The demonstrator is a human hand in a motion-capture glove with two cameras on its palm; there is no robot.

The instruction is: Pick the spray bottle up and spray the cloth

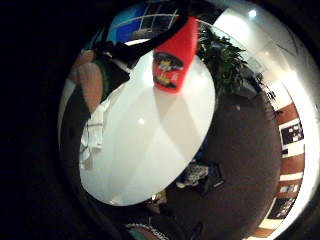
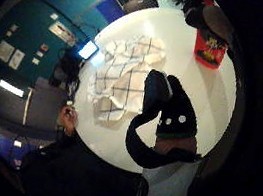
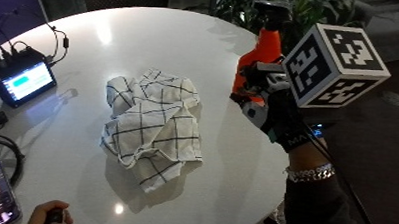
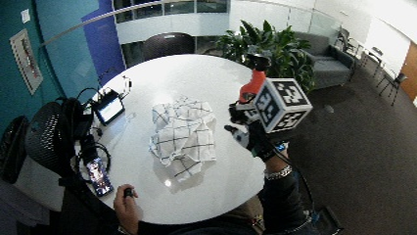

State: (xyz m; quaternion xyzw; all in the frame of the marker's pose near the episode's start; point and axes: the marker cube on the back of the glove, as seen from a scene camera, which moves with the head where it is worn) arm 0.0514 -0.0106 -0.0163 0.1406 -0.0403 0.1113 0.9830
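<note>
Outside view: hand [image 3: 279,115] near the orange spray bottle [image 3: 258,61], grip indiscernible; reach step; next, grasp, aim at cloth [image 3: 152,125].

No readable text anywhere. Spray bottle [image 1: 172,52] has a dark label with yellow print, illegible. Small screen [image 3: 24,81] on the table [image 3: 155,35] shows green and white blocks, unreadable. Wall placards [image 2: 61,31] too small to read.

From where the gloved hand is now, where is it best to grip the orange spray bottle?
Probably at the narrow neck under the black trigger head of the orange spray bottle. It stands upright at the table's edge, so the gloved right hand could wrap it sideways, nozzle facing the checked cloth.
</note>
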